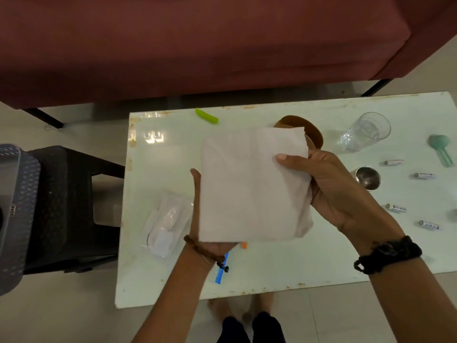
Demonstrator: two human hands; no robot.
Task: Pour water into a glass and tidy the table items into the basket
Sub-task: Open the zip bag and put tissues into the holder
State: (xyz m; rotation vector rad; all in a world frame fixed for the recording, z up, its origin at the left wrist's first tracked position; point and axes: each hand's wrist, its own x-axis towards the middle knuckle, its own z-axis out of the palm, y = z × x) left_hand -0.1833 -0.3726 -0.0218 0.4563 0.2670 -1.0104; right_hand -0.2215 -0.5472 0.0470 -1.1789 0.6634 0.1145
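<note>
Both my hands, left [201, 219] and right [329, 186], curl their fingers round a folded white cloth [252, 186] above the table [272, 276], while the glass [366, 131] beyond it looks filled and batteries [395, 208] lie right of it, untidied.

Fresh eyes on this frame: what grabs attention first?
The folded white cloth held up mid-frame over the white table, left hand under its lower left corner, right hand pinching its right edge. Behind it, a brown basket peeks out, with a clear glass to its right. Small batteries lie scattered along the table's right side.
</note>
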